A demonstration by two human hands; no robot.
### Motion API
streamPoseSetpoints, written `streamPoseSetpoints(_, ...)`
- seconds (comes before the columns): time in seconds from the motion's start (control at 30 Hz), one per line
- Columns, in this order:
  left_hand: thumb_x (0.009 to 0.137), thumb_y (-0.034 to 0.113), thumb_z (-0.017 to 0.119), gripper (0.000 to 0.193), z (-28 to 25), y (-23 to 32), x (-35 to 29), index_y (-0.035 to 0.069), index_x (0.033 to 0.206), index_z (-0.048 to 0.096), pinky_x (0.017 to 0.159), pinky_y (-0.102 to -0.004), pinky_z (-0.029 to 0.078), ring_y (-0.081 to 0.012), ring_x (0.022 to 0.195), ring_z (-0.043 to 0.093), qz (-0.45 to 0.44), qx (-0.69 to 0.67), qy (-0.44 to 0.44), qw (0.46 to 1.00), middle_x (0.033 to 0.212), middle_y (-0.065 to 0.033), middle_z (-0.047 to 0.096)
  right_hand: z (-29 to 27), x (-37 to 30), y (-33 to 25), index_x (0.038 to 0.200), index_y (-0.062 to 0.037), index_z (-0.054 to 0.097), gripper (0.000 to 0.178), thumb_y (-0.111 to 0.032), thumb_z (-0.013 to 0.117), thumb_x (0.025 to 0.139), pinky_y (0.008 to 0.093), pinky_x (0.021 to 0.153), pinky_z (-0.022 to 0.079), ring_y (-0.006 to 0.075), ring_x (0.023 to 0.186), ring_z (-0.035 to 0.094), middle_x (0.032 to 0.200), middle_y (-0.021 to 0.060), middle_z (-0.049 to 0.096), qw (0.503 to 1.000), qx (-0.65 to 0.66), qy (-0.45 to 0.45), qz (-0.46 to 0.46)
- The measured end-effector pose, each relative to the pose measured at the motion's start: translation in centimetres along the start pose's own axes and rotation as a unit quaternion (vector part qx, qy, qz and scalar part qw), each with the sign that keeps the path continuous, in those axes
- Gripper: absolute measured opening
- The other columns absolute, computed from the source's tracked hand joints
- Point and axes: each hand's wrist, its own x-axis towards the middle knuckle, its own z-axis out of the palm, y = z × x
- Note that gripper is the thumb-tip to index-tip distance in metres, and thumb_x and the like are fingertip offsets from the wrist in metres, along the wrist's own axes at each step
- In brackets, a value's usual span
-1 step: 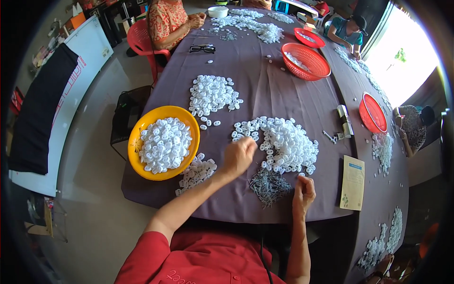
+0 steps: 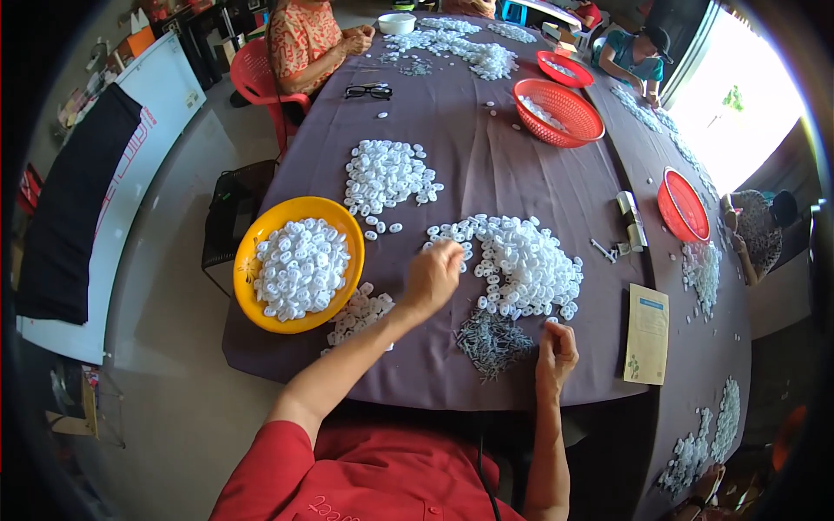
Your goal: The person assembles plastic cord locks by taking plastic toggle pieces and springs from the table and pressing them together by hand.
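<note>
My left hand reaches over the near side of a heap of small white oval plastic pieces, fingers curled together. Whatever they pinch, if anything, is hidden. My right hand is closed near the table's front edge, with a white oval piece at its fingertips. Between the hands lies a pile of small grey screw-like pins. A yellow bowl full of the same white pieces stands to the left, and a smaller white pile lies beside it, partly behind my left forearm.
Another white pile lies farther back. Red plastic baskets stand at the far right. A tan packet and a rolled tube lie on the right. Black glasses rest near a seated person; other people sit around the tables.
My left hand has shifted slightly left and away from me, its fingers still curled. My right hand stays in place with the white piece.
</note>
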Motion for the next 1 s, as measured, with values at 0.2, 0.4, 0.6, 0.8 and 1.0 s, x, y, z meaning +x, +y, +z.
streamPoseSetpoints(0.2,0.079,0.008,0.059,0.024,2.8,-6.4,5.5,0.000,0.102,0.063,0.089,-0.0371,0.045,-0.0301,0.101,0.058,0.050,0.057,-0.001,0.997,0.105,-0.0158,0.063,0.5,0.2,0.3,0.087,-0.0001,0.062,0.009,0.005,0.058,0.081,0.0193,0.056,0.036,0.0047,0.062,0.044,0.076,-0.0003,0.052,0.999,0.008,-0.020,0.028)
streamPoseSetpoints(0.4,0.081,0.013,0.060,0.030,6.2,-5.3,7.3,0.001,0.108,0.062,0.098,-0.0376,0.039,-0.0301,0.111,0.054,0.105,0.078,-0.131,0.983,0.112,-0.0154,0.061,0.4,0.6,0.3,0.087,0.0002,0.062,0.010,0.006,0.060,0.079,0.0197,0.055,0.036,0.0052,0.061,0.044,0.075,0.0001,0.053,0.999,0.001,-0.020,0.033)
streamPoseSetpoints(0.6,0.079,0.010,0.058,0.025,6.2,-3.1,4.9,0.005,0.102,0.065,0.099,-0.0398,0.035,-0.0262,0.113,0.051,0.163,0.087,-0.181,0.966,0.114,-0.0092,0.060,0.5,0.7,0.1,0.087,0.0004,0.062,0.010,0.006,0.060,0.079,0.0199,0.056,0.038,0.0063,0.061,0.046,0.074,0.0014,0.053,1.000,-0.007,-0.023,0.016)
streamPoseSetpoints(0.8,0.079,0.005,0.058,0.020,2.9,-2.3,1.8,0.003,0.098,0.065,0.093,-0.0397,0.040,-0.0275,0.104,0.056,0.205,0.087,-0.172,0.960,0.107,-0.0115,0.062,0.3,0.6,-0.3,0.086,0.0012,0.061,0.009,0.007,0.057,0.079,0.0188,0.058,0.037,0.0047,0.064,0.045,0.074,-0.0006,0.050,0.999,-0.023,-0.033,0.028)
streamPoseSetpoints(1.0,0.080,-0.003,0.054,0.034,0.1,-3.5,2.8,-0.001,0.114,0.057,0.090,-0.0321,0.046,-0.0195,0.104,0.060,-0.034,-0.111,-0.222,0.968,0.111,-0.0129,0.063,0.4,0.8,0.4,0.087,0.0002,0.062,0.009,0.006,0.059,0.080,0.0204,0.058,0.039,0.0072,0.063,0.048,0.074,0.0020,0.054,0.999,-0.021,-0.028,0.021)
